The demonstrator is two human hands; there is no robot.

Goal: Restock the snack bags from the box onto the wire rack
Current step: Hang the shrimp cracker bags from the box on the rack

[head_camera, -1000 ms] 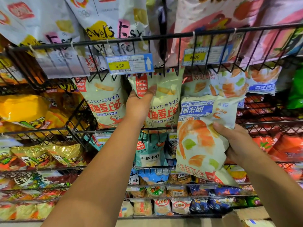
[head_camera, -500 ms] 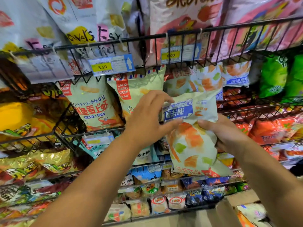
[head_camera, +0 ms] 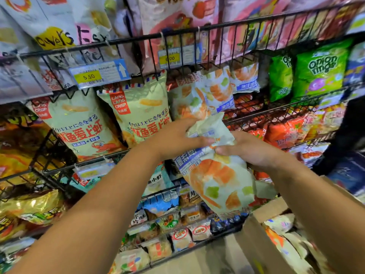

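I hold one pale snack bag (head_camera: 219, 182) printed with orange and green chips in front of the black wire rack (head_camera: 199, 31). My left hand (head_camera: 175, 137) grips its folded top from the left. My right hand (head_camera: 250, 149) pinches the top from the right. The bag hangs down below both hands, tilted. Matching bags (head_camera: 209, 95) sit on the rack shelf just behind and above it. The cardboard box (head_camera: 256, 232) stands open at the lower right with more of these bags (head_camera: 280, 224) inside.
Cream Lang Lang Crisp bags (head_camera: 136, 113) fill the shelf left of the matching bags. Green onion ring bags (head_camera: 320, 70) stand at the right. Price tags (head_camera: 98, 75) hang on the upper rail. Lower shelves hold several small packets (head_camera: 179, 238).
My left hand left the cream bag on the shelf and came onto the held bag's top. The top of the bag has folded over between both hands. The view shifted right, showing the box.
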